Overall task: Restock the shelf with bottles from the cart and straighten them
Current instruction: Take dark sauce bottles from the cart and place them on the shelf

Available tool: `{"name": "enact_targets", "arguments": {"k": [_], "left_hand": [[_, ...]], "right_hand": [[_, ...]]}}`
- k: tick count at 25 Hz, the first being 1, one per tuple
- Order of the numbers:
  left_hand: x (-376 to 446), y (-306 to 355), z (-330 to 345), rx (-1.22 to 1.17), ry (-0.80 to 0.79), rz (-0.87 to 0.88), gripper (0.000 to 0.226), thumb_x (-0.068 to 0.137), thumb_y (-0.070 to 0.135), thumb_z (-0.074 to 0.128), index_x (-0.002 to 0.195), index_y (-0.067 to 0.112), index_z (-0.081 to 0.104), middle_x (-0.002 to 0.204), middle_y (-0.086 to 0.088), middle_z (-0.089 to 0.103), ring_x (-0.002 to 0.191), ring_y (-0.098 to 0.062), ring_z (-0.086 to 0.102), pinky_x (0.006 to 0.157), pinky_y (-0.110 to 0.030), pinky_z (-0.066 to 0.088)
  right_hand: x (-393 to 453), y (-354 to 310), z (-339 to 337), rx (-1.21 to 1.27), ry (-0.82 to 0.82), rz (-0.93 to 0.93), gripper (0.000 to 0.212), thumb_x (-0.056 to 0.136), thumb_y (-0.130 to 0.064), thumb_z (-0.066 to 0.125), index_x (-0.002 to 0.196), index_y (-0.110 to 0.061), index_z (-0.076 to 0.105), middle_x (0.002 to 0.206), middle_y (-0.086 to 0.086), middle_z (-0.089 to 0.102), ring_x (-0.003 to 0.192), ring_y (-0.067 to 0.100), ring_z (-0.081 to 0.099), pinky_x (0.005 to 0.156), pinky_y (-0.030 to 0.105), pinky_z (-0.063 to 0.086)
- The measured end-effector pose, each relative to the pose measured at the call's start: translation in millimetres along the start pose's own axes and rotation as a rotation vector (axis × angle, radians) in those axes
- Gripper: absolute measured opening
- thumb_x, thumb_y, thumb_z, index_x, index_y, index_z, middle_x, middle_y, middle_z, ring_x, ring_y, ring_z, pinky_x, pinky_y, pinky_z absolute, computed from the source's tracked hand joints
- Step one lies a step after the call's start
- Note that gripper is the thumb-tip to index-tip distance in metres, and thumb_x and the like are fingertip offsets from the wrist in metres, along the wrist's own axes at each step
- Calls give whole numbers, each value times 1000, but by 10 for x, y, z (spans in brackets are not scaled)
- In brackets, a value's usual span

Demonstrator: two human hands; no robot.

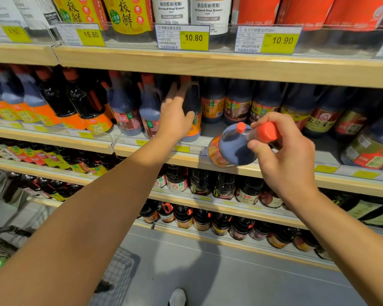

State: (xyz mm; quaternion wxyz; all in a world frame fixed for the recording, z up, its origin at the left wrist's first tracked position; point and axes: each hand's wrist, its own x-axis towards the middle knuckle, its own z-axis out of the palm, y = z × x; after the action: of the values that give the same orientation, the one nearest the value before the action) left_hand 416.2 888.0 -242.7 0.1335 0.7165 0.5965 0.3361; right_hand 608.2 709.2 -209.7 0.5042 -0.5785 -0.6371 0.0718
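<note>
Head view: right hand (283, 155) grips tilted bottle (234, 146) mid-frame, left hand (175, 118) clasps shelved bottle (192, 111); seat base flat, label outward.

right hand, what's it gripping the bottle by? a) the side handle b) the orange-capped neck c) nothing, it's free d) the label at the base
b: the right hand curls its fingers round the neck by the orange cap of the tilted bottle at the front edge of the shelf.
</note>
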Motion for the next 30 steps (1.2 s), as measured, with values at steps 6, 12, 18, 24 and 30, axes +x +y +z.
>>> {"name": "enact_targets", "arguments": {"k": [6, 12, 18, 24, 30], "left_hand": [[-472, -198, -35, -49, -20, 123, 69, 88, 22, 62, 148, 20, 29, 151, -4, 36, 141, -20, 29, 115, -37, 26], [-722, -502, -66, -84, -70, 107, 68, 91, 27, 60, 150, 25, 26, 153, 4, 34, 140, -13, 30, 115, -34, 29], [-695, -605, 17, -157, -121, 58, 69, 90, 26, 62, 149, 25, 27, 153, 5, 34, 140, -12, 30, 115, -35, 28], [-632, -674, 47, -219, -183, 51, 68, 90, 26, 61, 149, 25, 26, 153, 5, 33, 141, -12, 29, 116, -35, 28], [-987, -569, -301, -201, -217, 21, 67, 90, 25, 62, 148, 21, 30, 153, 2, 34, 136, -25, 38, 114, -38, 31]], "right_hand": [[231, 49, 234, -92, 35, -71, 33, 78, -15, 67, 108, -17, 55, 92, -5, 62, 79, 21, 56, 72, 35, 45], [754, 183, 686, -140, -60, 38, 34, 78, -20, 66, 111, -23, 56, 93, -5, 65, 90, 25, 60, 81, 37, 48], [1291, 296, 1128, -191, -77, 282, 38, 89, -27, 61, 122, -9, 53, 122, 15, 60, 113, 32, 56, 90, 32, 43], [1402, 470, 1407, -77, -7, 341, 41, 84, -34, 64, 119, -15, 56, 116, 4, 66, 106, 22, 61, 90, 29, 46], [529, 416, 1015, -87, -92, 508, 55, 75, -37, 71, 121, -12, 51, 120, 5, 56, 108, 18, 53, 91, 31, 44]]}}
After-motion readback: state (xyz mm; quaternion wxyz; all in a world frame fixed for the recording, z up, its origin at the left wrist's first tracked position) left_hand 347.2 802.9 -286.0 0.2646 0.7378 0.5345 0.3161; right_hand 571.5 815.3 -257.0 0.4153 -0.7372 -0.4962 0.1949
